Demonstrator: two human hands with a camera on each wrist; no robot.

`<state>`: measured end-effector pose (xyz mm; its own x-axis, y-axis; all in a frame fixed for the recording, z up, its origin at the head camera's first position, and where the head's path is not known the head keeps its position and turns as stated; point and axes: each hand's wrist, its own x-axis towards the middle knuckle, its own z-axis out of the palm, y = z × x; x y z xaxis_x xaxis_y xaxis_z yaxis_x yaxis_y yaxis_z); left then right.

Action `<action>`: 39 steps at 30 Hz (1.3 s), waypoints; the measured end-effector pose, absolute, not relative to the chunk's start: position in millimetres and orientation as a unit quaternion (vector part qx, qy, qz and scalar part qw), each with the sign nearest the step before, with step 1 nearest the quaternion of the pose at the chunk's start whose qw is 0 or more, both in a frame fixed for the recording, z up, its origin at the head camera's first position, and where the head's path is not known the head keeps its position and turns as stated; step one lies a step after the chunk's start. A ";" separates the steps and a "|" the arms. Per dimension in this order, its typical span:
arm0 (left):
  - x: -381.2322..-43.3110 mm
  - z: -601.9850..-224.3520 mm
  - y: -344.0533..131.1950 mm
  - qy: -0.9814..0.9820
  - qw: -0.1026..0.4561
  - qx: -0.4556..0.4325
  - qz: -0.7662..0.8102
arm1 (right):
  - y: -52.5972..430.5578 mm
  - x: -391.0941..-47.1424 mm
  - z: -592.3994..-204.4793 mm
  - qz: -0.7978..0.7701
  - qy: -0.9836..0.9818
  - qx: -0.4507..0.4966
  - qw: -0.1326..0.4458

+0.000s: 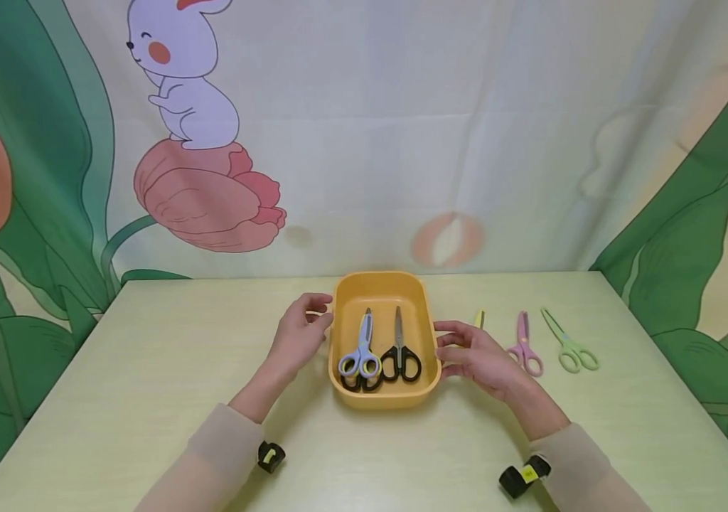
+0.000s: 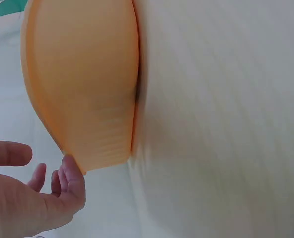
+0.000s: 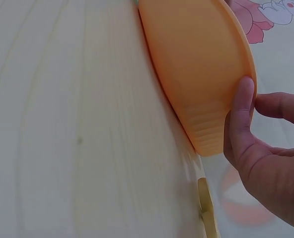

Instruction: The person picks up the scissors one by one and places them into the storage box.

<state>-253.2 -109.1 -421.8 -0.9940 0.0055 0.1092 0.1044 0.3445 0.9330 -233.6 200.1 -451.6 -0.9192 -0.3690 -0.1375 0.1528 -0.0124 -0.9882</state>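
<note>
A yellow-orange tray [image 1: 386, 402] stands upright on the table, holding scissors. Lilac scissors [image 1: 364, 348] partly cover black-and-yellow handles [image 1: 352, 384] at the tray's left; black-handled scissors [image 1: 400, 355] lie beside them. My left hand [image 1: 300, 331] is at the tray's left side, thumb and fingers apart. In the left wrist view, a fingertip [image 2: 70, 166] meets the tray's edge. On the other side my right hand [image 1: 482, 359] touches the tray with its fingertips. The right wrist view shows one finger [image 3: 243, 94] extended against the outer wall near the rim.
To the right lie pink scissors [image 1: 524, 345] and green scissors [image 1: 569, 345]. Yellow scissors [image 1: 480, 318] are mostly hidden behind my right hand. Behind the pale table [image 1: 389, 462] hangs a printed cloth [image 1: 364, 142] with a rabbit and flowers.
</note>
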 end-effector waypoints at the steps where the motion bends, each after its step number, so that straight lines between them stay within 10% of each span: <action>1: -253.5 -422.6 -110.0 -0.809 0.029 -0.023 -0.587 | 200.0 -233.5 -451.7 -0.707 0.678 -0.080 0.185; 20: -248.6 -428.3 -127.2 -0.713 -0.158 0.030 -0.683 | 199.6 -233.3 -452.3 -0.707 0.678 -0.080 0.185; 39: -250.7 -436.1 -129.4 -0.724 -0.161 0.002 -0.670 | 201.9 -232.8 -452.0 -0.647 0.740 -0.096 0.157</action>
